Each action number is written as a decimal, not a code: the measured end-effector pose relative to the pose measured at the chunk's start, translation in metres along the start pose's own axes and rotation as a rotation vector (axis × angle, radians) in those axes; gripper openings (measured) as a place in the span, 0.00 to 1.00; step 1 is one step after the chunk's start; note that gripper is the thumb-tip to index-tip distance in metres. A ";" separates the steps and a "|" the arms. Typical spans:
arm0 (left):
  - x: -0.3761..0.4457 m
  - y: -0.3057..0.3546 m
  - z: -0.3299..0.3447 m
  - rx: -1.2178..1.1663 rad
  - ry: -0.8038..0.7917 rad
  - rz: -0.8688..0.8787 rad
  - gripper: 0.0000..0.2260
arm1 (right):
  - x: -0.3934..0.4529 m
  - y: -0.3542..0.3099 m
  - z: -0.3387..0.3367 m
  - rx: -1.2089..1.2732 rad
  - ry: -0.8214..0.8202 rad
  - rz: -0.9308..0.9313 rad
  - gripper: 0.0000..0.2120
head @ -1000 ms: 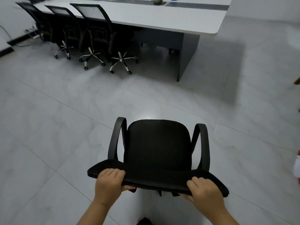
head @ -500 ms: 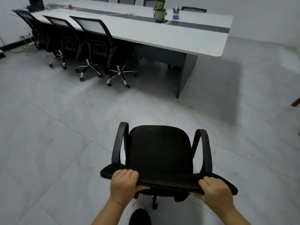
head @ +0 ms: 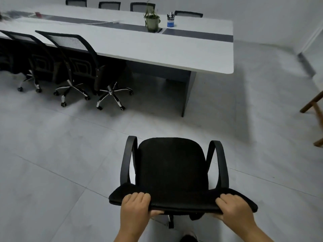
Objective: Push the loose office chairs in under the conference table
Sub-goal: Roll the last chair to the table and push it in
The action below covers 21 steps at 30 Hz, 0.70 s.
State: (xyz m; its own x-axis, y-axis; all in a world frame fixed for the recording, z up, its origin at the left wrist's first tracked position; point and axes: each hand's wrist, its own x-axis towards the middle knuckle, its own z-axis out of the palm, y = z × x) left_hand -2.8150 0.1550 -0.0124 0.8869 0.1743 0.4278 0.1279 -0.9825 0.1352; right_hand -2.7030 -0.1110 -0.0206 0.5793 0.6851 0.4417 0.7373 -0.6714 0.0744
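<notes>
A loose black office chair (head: 172, 169) with two armrests stands on the floor right in front of me, its seat facing the table. My left hand (head: 135, 209) grips the top edge of its backrest on the left side. My right hand (head: 233, 209) grips the same edge on the right. The long white conference table (head: 157, 49) lies ahead, its near right corner and dark leg beyond the chair. Its near side is open between that leg and the nearest mesh-backed chair (head: 82, 62).
Several mesh-backed chairs stand pushed in along the table's near left side and far side. A potted plant (head: 152, 20) and a pen cup (head: 170, 20) sit on the table. A wooden frame (head: 314, 109) juts in at the right edge. Grey tiled floor lies all around.
The chair and I have rolled forward towards the table, which now looks nearer and fuller in view. Both hands keep the same grip on the backrest.
</notes>
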 end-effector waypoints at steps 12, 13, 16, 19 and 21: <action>0.151 -0.050 0.051 0.125 -0.101 -0.183 0.34 | 0.193 0.078 0.097 0.153 -0.056 -0.082 0.22; 0.164 -0.059 0.055 0.139 -0.108 -0.202 0.35 | 0.212 0.079 0.106 0.164 -0.051 -0.091 0.23; 0.198 -0.089 0.063 0.183 -0.135 -0.226 0.36 | 0.262 0.076 0.130 0.190 -0.048 -0.119 0.23; 0.225 -0.124 0.068 0.229 -0.141 -0.223 0.32 | 0.300 0.066 0.151 0.214 -0.065 -0.121 0.22; 0.240 -0.151 0.074 0.236 -0.114 -0.183 0.28 | 0.323 0.058 0.164 0.214 -0.064 -0.121 0.21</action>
State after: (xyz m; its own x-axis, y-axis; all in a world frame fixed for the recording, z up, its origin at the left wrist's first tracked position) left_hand -2.5890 0.3402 0.0037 0.8819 0.3544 0.3109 0.3778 -0.9257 -0.0163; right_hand -2.4163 0.1173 -0.0203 0.4983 0.7777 0.3833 0.8554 -0.5132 -0.0708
